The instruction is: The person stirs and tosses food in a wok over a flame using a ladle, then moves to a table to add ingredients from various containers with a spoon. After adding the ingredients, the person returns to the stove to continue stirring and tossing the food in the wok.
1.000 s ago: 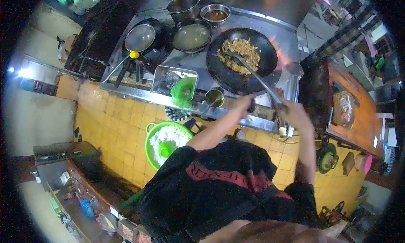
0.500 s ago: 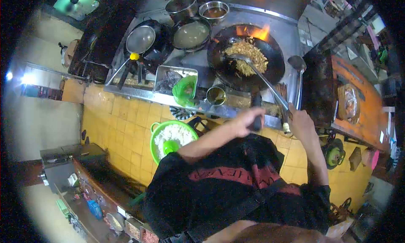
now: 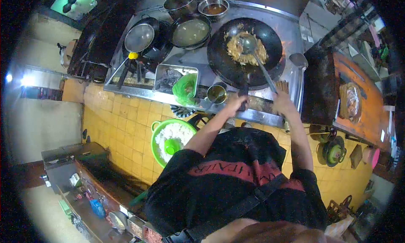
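My left hand (image 3: 236,104) is wrapped round the dark handle of the wok (image 3: 272,36) on the stove. Closed on the long metal handle of a ladle (image 3: 258,65) is my right hand (image 3: 283,104). The ladle's round bowl rests over the fried food (image 3: 236,48) in the middle of the wok; the brown, shredded-looking pieces are too small to name. To the right of the wok lies a second ladle (image 3: 298,60). A small metal cup (image 3: 216,94) of dark liquid stands left of my left hand.
At the stove's left are a strainer (image 3: 139,37), a pan of pale liquid (image 3: 192,33) and a metal tray (image 3: 160,83) with a green plastic bag (image 3: 185,89). A deep pot (image 3: 179,4) stands behind. Below the stove edge sits a green basket (image 3: 155,149) of white rice.
The wok has shifted away from me and its handle now reaches less far toward my body. Tall flames at its back rim have gone. The ladle bowl has moved further into the food.
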A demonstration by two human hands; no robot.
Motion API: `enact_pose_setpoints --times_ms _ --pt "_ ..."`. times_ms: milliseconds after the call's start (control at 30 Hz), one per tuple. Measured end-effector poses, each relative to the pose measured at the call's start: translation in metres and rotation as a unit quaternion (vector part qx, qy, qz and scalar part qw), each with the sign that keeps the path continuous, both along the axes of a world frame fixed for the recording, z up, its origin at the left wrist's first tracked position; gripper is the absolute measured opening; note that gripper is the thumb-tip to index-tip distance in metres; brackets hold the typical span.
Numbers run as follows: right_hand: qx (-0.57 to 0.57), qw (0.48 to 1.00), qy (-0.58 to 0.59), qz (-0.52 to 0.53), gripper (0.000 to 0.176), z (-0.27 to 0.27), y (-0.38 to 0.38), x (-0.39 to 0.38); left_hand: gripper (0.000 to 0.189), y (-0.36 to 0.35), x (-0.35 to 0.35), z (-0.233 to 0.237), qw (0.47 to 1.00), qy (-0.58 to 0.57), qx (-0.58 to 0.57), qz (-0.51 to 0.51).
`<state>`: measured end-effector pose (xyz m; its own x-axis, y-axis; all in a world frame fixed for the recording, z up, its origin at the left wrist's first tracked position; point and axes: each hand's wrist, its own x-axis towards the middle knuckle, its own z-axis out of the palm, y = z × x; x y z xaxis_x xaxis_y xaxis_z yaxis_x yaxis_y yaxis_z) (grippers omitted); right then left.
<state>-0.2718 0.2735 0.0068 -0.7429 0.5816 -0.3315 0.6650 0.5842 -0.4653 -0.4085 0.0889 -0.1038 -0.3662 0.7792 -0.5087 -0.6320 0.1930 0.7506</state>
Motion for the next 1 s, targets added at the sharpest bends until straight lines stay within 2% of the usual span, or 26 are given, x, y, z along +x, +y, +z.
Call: enact_pose_setpoints --times_ms 33,67,100,133,167,200,233,267,300,333,400,433,467,500,533,567,633,667,733,767,800,867,900,933,1000 --pt "0.068 0.996 0.015 0.048 0.039 -0.005 0.000 -0.005 0.015 0.001 -0.006 0.000 1.000 0.001 -0.001 -0.004" --pt "0.070 0.996 0.021 0.043 0.039 0.015 0.011 -0.007 0.012 0.004 -0.017 0.002 0.996 0.083 0.029 -0.016" --pt "0.024 0.998 -0.028 0.055 0.037 0.057 0.030 -0.003 0.010 0.009 -0.025 0.004 0.984 0.164 0.061 -0.025" --pt "-0.020 0.994 -0.078 0.069 0.036 0.085 0.048 0.001 0.010 0.014 -0.029 -0.005 0.984 0.166 0.066 -0.024" --pt "0.024 0.993 -0.102 0.061 0.033 0.091 0.061 0.002 0.012 0.018 -0.032 -0.026 0.995 0.080 0.062 -0.019" --pt "0.026 0.993 -0.101 0.062 0.033 0.084 0.059 -0.005 0.014 0.020 -0.033 -0.033 0.998 -0.007 0.055 -0.015" --pt "0.097 0.988 -0.081 0.090 0.034 0.061 0.051 -0.013 0.021 0.022 -0.034 -0.040 0.998 -0.055 0.031 -0.013" --pt "0.168 0.977 -0.059 0.117 0.035 0.028 0.046 -0.023 0.021 0.024 -0.036 -0.038 0.998 -0.053 0.032 -0.014" --pt "0.154 0.983 -0.068 0.075 0.033 -0.033 0.051 -0.035 0.016 0.027 -0.036 -0.032 1.000 -0.016 -0.011 -0.016" --pt "0.156 0.982 -0.071 0.081 0.033 -0.027 0.049 -0.032 0.014 0.027 -0.031 -0.027 0.998 0.017 -0.054 -0.013" --pt "-0.001 0.993 0.014 0.119 0.036 0.013 0.031 -0.018 0.014 0.030 -0.005 0.026 0.992 -0.075 -0.067 0.073" --pt "0.040 0.991 0.040 0.125 0.038 0.067 0.019 0.001 0.017 0.043 0.010 0.041 0.967 -0.231 -0.071 0.081" --pt "0.035 0.992 -0.009 0.117 0.040 0.119 0.009 0.010 0.017 0.036 0.026 0.090 0.975 -0.188 0.031 0.118" --pt "0.115 0.983 -0.077 0.122 0.041 0.151 -0.001 0.020 0.016 0.024 0.037 0.144 0.959 -0.260 0.066 0.086" --pt "0.162 0.970 -0.118 0.139 0.045 0.160 -0.003 0.030 0.015 0.014 0.036 0.177 0.938 -0.328 0.103 0.051" --pt "0.207 0.953 -0.159 0.154 0.049 0.162 -0.004 0.040 0.015 0.012 0.029 0.177 0.939 -0.325 0.104 0.051" --pt "0.220 0.950 -0.125 0.184 0.050 0.157 -0.008 0.063 0.015 0.008 0.022 0.168 0.886 -0.455 0.079 0.040" --pt "0.241 0.944 -0.085 0.211 0.052 0.157 -0.008 0.067 0.016 0.007 0.011 0.141 0.929 -0.358 0.094 0.018" --pt "0.230 0.946 -0.084 0.213 0.054 0.158 -0.012 0.077 0.017 0.008 0.008 0.064 0.982 -0.173 0.021 0.076" --pt "0.220 0.948 -0.080 0.217 0.055 0.158 -0.015 0.080 0.016 0.009 0.011 0.068 0.983 -0.161 -0.045 0.073" --pt "0.219 0.949 -0.082 0.211 0.055 0.153 -0.017 0.081 0.016 0.003 0.036 0.109 0.987 -0.140 -0.066 0.051" --pt "0.254 0.945 -0.089 0.184 0.053 0.140 -0.023 0.081 0.016 -0.012 0.071 0.161 0.941 -0.335 0.012 0.055" --pt "0.260 0.944 -0.100 0.177 0.054 0.140 -0.027 0.079 0.016 -0.017 0.077 0.176 0.972 -0.235 -0.014 -0.012" --pt "0.261 0.945 -0.095 0.175 0.054 0.137 -0.025 0.077 0.017 -0.016 0.078 0.184 0.972 -0.235 -0.004 -0.023" --pt "0.203 0.964 -0.086 0.148 0.056 0.121 -0.027 0.087 0.017 0.000 0.043 0.147 0.976 -0.209 0.038 -0.040"
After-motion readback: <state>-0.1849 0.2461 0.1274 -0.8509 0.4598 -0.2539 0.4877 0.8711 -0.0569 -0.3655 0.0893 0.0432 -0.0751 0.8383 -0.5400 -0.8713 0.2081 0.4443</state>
